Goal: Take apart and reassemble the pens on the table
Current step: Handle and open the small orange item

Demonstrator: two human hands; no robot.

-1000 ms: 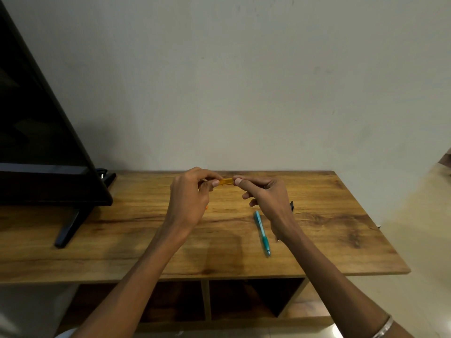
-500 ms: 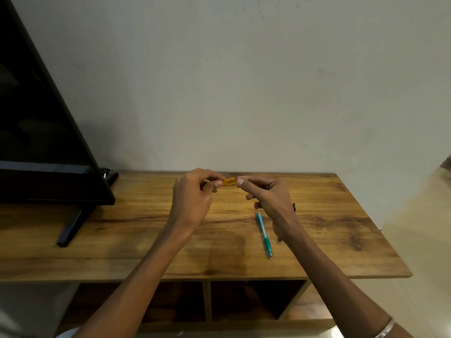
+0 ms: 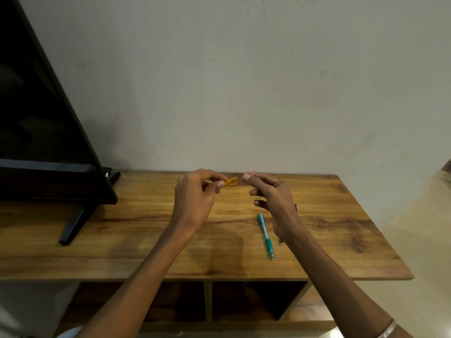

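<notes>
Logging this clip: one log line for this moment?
left hand: pinches yellow pen | right hand: off it | teal pen: on table

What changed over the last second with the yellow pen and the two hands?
The right hand has let go of the yellow pen and drawn away to the right, so a gap now shows between them; whether its pinched fingertips carry a small part cannot be told. The left hand still pinches the yellow pen. The teal pen stays on the table.
</notes>
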